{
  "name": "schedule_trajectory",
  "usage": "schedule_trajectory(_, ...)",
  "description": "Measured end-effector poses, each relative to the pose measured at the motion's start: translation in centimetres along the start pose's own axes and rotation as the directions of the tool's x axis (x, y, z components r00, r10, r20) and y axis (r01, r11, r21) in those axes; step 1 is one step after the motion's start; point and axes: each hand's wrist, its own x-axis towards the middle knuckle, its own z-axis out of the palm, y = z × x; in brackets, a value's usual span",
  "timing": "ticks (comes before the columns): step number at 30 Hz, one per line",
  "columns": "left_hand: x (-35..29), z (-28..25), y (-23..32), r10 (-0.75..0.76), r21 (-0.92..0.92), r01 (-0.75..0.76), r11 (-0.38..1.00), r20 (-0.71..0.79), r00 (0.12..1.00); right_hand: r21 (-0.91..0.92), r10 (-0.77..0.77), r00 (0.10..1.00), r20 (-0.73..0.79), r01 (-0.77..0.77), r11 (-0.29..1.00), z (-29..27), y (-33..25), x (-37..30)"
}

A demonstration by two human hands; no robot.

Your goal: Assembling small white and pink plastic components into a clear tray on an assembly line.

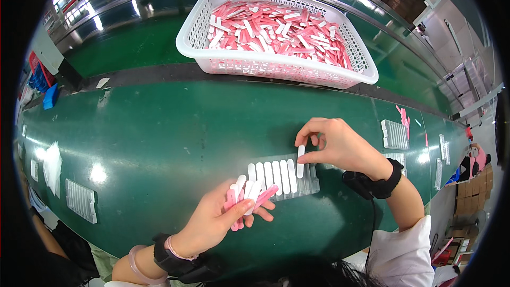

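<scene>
Between the thumb and fingers of my right hand (342, 143) is a small white nail file (300, 167), a flat strip with rounded ends. It stands over the right part of a clear ribbed plastic tray (311, 185). Several white nail files (276, 175) lie side by side in the tray's slots, left of the held one. My left hand (212, 218) is closed around a loose bunch of pink and white nail files (252, 196), just in front of the tray's left end. The bunch covers part of the tray's near left corner.
A white perforated basket (276, 58) full of pink and white files stands beyond the tray. Other clear trays (81, 201) (395, 134) lie left and right on the green table (159, 133). Pink strips (405, 119) lie at the far right, white sheeting (52, 167) at the left.
</scene>
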Motion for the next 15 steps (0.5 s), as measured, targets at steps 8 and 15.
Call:
schedule_trajectory(8, -0.1, 0.0, -0.3, 0.027, -0.028, -0.026, 0.999, 0.014, 1.000, 0.319, -0.247, 0.968, 0.036, 0.223, 0.921, 2.6, -1.5, -1.8)
schedule_trajectory(15, 0.0, -0.1, -0.1, -0.001, -0.124, 0.011, 0.992, 0.081, 0.997, 0.841, 0.007, 1.000, -0.011, 0.005, 0.541, 3.0, -1.9, -2.1)
